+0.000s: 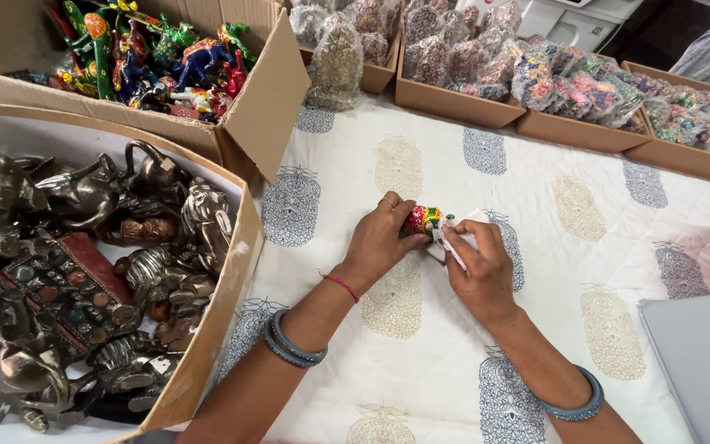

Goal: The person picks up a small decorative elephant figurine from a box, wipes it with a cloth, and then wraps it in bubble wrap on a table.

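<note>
My left hand [380, 240] grips a small painted figurine [423, 219], red, green and yellow, over a white quilted cloth [536, 189] with printed motifs. My right hand [478, 261] meets it from the right and pinches a white piece of paper or a tag [452, 247] against the figurine. Both wrists wear grey-blue bangles; the left also has a red thread. Most of the figurine is hidden by my fingers.
A cardboard box of dark metal animal figures [84, 271] stands at the left. Behind it is a box of bright painted animals [158, 57]. Trays of wrapped items [552, 82] line the far edge. A grey device [704, 362] sits at the right.
</note>
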